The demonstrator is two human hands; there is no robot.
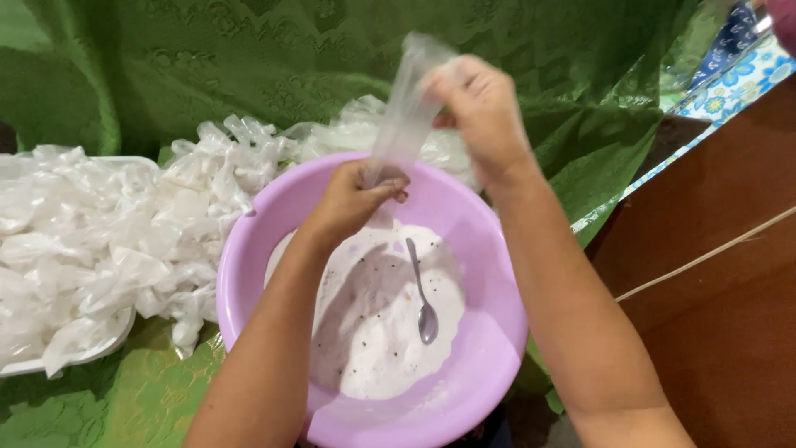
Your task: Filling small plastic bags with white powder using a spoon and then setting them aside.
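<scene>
A lilac plastic bowl (489,348) sits in front of me, filled with a pale, speckled powder (373,323). A metal spoon (423,294) lies in the powder, bowl end toward me. My left hand (352,195) pinches the lower end of a small clear plastic bag (406,108) above the bowl's far rim. My right hand (481,112) grips the bag's upper end, pulling it upright between the two hands.
A heap of tied-off white plastic bags (124,241) fills a white tray (25,365) at left and runs behind the bowl. Green patterned cloth (249,58) covers the surface. A brown wooden board (713,282) lies at right.
</scene>
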